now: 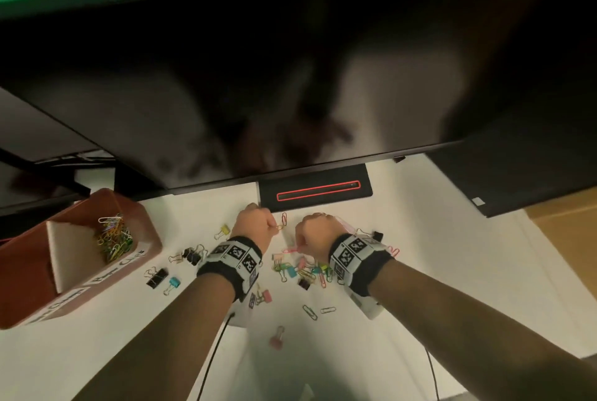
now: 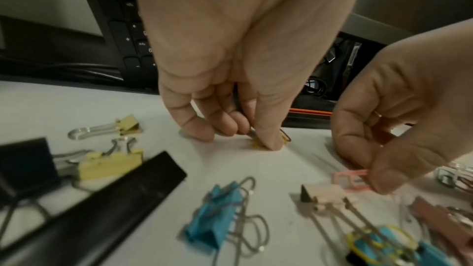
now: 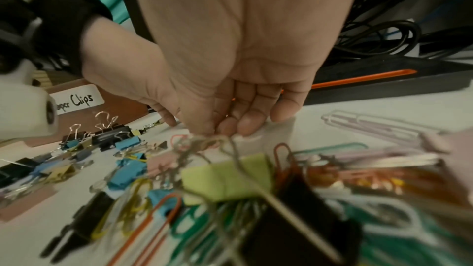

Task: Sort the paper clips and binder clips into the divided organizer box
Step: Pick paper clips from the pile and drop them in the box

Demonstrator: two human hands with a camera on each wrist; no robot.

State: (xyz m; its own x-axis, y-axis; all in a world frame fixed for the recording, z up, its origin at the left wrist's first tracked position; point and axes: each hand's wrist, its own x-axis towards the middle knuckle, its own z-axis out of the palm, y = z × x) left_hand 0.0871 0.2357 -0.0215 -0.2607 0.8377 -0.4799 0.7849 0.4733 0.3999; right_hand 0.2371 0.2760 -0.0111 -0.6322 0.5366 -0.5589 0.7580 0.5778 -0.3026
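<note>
Both hands work low on the desk (image 1: 420, 271), side by side and nearly touching. The left hand (image 1: 253, 226) has its fingers curled down, thumb and forefinger pinching a yellow clip (image 2: 258, 144) flat against the surface; a red-brown clip (image 2: 286, 136) lies just beyond the thumb. The right hand (image 1: 313, 234) is curled too, pinching a pink clip (image 2: 352, 178) at its near end, so the clip's long axis runs leftward from the fingertips, toward the left hand. The box (image 1: 22, 271) stands well out to the left of the left hand, beyond a scatter of black binder clips (image 1: 158, 277); its far compartment already holds a heap of paper clips (image 1: 114, 239), and the wall below that compartment carries a label reading "Clips". The nearer compartment's contents are hidden by the box wall. So the left hand is much the nearer carrier: I judge its clip can sweep straight left into that far compartment, while the right must cross over the left arm or hand its clip across. The main pile (image 1: 300, 268) sits just behind the hands, between the wrists.
</note>
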